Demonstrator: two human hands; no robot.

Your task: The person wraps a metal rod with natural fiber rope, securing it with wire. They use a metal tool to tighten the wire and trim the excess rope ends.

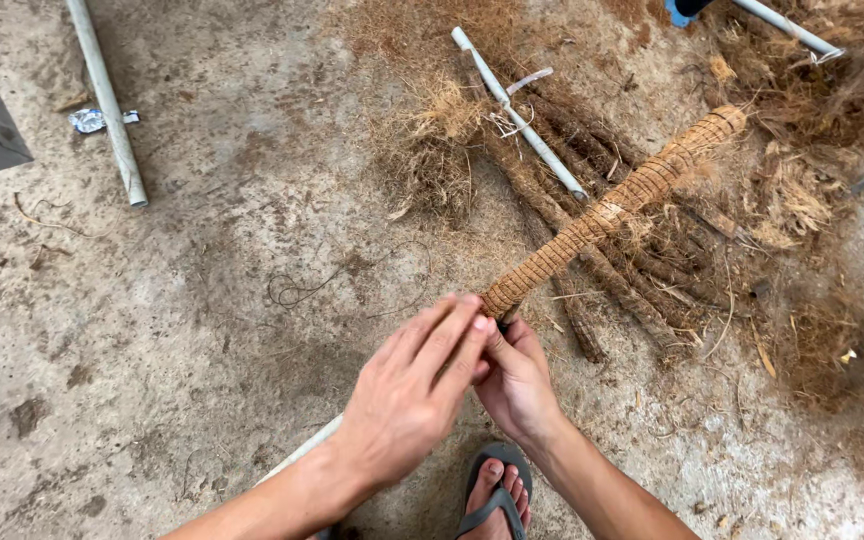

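Both hands' grip closed on fibre-wrapped pole [612, 210] end, left hand [407, 395], right hand [514, 380], brown, ridged, tilted

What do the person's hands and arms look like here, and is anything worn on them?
Both hands, the left hand and right hand, are bare: no gloves, rings or watch show. Both forearms are bare too, with no sleeves in view down to the picture's lower edge. The fingernails look short. Below, one foot wears a grey flip-flop sandal.
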